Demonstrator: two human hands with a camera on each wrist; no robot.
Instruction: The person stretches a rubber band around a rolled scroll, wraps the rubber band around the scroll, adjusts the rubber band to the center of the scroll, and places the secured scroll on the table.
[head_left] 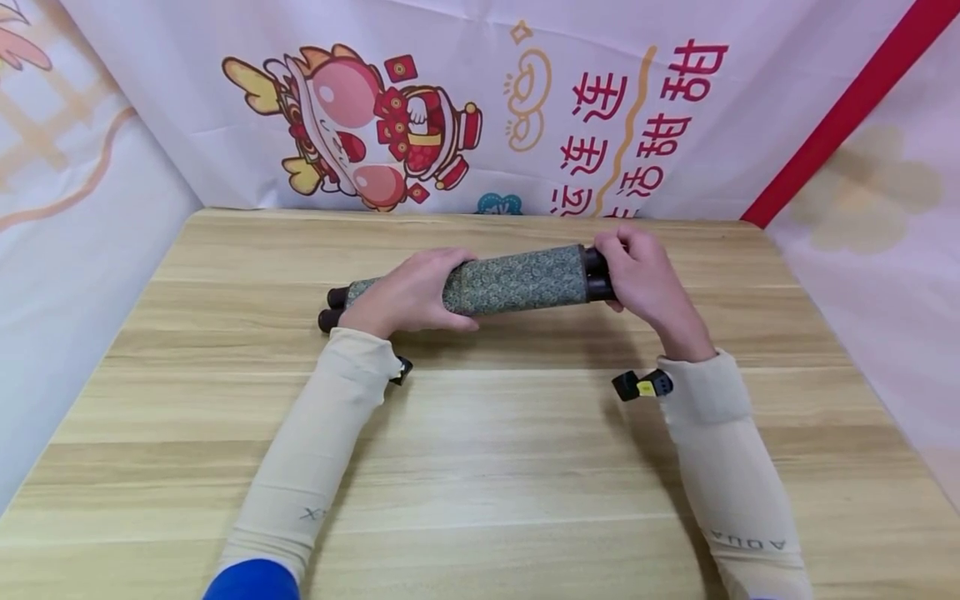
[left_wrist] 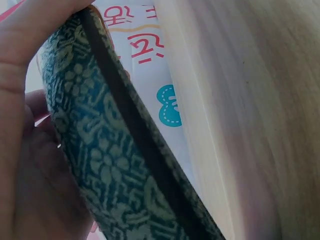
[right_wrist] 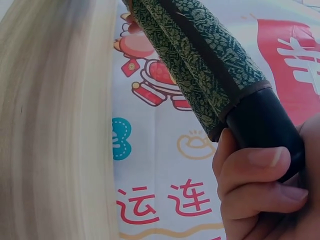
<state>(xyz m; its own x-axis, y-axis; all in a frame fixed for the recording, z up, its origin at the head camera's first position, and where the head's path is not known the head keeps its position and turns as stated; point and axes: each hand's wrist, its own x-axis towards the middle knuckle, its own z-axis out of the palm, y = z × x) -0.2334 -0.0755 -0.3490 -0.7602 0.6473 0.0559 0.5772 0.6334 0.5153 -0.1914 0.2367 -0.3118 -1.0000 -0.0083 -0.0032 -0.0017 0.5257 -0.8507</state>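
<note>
A scroll [head_left: 525, 279] with green patterned brocade on its outside is rolled up on two rods, lying crosswise and held above the table. Dark rod ends [head_left: 330, 321] stick out at its left, and another pair at its right. My left hand [head_left: 416, 292] grips the scroll's left half from above, thumb on the near side and fingers over the far side. At the right end my right hand [head_left: 645, 279] holds the dark rod ends. In the right wrist view its fingers [right_wrist: 255, 185] curl round a black rod end [right_wrist: 262, 127]. A dark band runs along the brocade [left_wrist: 107, 165].
A light wood-grain table [head_left: 495, 492] lies beneath both arms. Behind it hangs a white cloth [head_left: 480, 50] with a cartoon figure and red characters, close beyond the table's back edge. Small black cameras [head_left: 643, 386] sit at both wrists.
</note>
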